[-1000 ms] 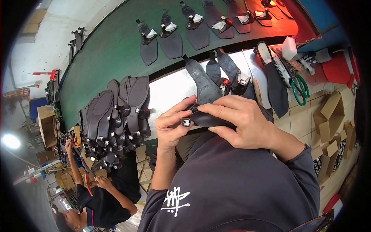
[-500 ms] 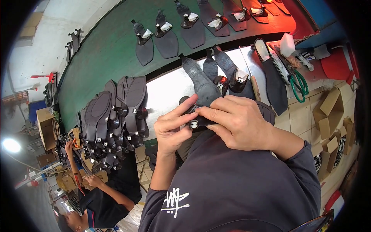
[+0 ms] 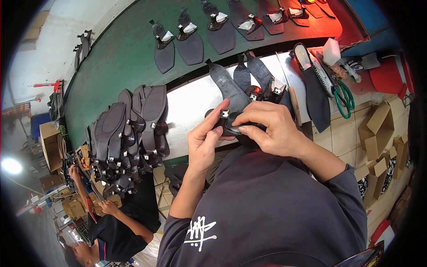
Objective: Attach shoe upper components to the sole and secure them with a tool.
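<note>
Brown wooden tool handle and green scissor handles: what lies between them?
In the head view, a black shoe sole and a white ridged strip.

White tip (image 3: 225, 114) now farther forward

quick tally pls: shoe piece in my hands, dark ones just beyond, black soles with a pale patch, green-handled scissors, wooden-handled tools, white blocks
Shoe piece in left hand and right hand: 1
Dark shoe pieces just beyond: 3
Black sole with pale patch: 1
Green-handled scissors: 1
Wooden-handled tool: 1
White block: 1
Total: 8
</note>
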